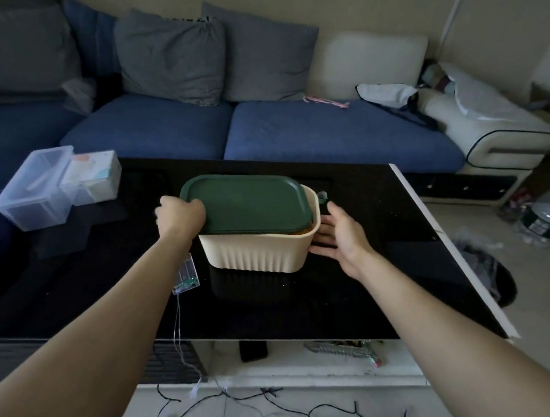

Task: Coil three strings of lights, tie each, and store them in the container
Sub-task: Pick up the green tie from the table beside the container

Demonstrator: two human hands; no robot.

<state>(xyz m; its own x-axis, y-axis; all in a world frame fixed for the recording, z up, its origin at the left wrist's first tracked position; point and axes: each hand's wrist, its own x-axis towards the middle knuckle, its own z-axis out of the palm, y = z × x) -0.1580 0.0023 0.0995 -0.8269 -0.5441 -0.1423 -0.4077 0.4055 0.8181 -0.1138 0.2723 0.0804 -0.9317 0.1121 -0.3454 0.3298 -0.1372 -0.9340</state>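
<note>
A cream ribbed container (258, 252) stands on the black table (382, 282). Its green lid (246, 205) sits on it, tilted and shifted to the left. My left hand (180, 215) grips the lid's left edge. My right hand (340, 235) lies with straight fingers against the container's right end. A clear battery box (185, 275) lies on the table by my left forearm, and its thin wire (178, 328) hangs over the front edge. A dark string of lights (271, 409) sprawls loose on the floor below. A glimpse of orange shows under the lid; the rest of the inside is hidden.
Clear plastic boxes (43, 188) and a white carton (90, 176) stand at the table's far left. A blue sofa with cushions (295, 134) runs behind the table. Clutter and bags (545, 219) lie on the floor to the right. Items sit on a shelf under the table (341, 351).
</note>
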